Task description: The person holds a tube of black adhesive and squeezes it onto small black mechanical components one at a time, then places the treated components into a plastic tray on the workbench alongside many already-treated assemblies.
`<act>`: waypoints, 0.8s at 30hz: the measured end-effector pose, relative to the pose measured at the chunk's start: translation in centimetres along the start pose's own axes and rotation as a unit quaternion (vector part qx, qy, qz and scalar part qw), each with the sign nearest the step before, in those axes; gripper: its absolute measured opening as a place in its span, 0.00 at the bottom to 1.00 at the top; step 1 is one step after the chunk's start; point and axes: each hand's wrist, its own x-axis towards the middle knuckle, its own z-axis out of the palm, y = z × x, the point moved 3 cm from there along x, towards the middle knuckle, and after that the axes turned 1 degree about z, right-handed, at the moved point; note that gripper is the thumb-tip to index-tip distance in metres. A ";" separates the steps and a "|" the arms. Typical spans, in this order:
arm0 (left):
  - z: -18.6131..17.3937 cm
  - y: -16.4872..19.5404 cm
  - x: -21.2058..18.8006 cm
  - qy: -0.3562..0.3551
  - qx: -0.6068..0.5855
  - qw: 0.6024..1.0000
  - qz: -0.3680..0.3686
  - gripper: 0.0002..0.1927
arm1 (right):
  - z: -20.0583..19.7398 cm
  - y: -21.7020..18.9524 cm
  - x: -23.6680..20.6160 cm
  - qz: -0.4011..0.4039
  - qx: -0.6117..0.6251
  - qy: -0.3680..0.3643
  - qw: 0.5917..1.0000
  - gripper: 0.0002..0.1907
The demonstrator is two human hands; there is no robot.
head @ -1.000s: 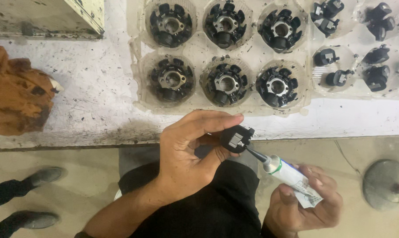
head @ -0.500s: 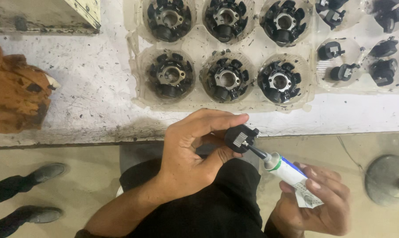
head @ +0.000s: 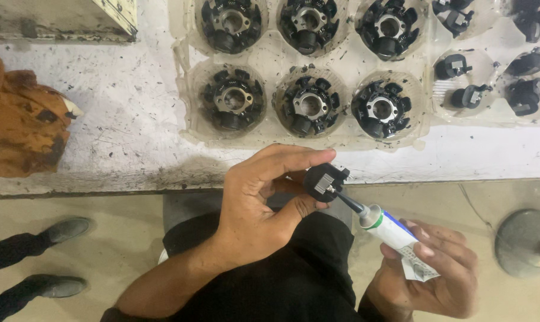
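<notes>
My left hand (head: 258, 203) pinches a small black part (head: 325, 181) with a metal face, held just off the front edge of the worn white table (head: 121, 125). My right hand (head: 434, 277) grips a white tube (head: 395, 231) with a green collar and a thin black nozzle. The nozzle tip touches the black part. Behind them on the table lies a clear plastic tray (head: 264, 62) with round black wound stators in its pockets.
A second clear tray (head: 490, 107) at the right holds several small black parts. An orange-brown rag (head: 19, 119) lies at the table's left. Another person's dark shoes (head: 55, 256) stand on the floor at the left. A round grey metal base (head: 523, 241) sits on the floor at the right.
My left hand has turned the black part a little, so its metal face shows more. The nozzle stays against it. The view has shifted slightly.
</notes>
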 end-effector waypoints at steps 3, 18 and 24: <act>-0.1 -0.2 -0.1 0.003 -0.001 1.000 0.001 0.24 | 0.1 0.0 -0.2 0.004 0.005 0.005 1.000 0.19; 1.3 -3.8 -1.3 -0.008 -0.212 0.974 -0.077 0.25 | 2.0 -0.7 0.9 0.021 0.050 0.129 0.990 0.21; 1.5 -4.4 -1.7 -0.041 -0.272 0.955 -0.110 0.25 | 2.4 -0.6 0.7 0.031 0.083 0.127 0.988 0.20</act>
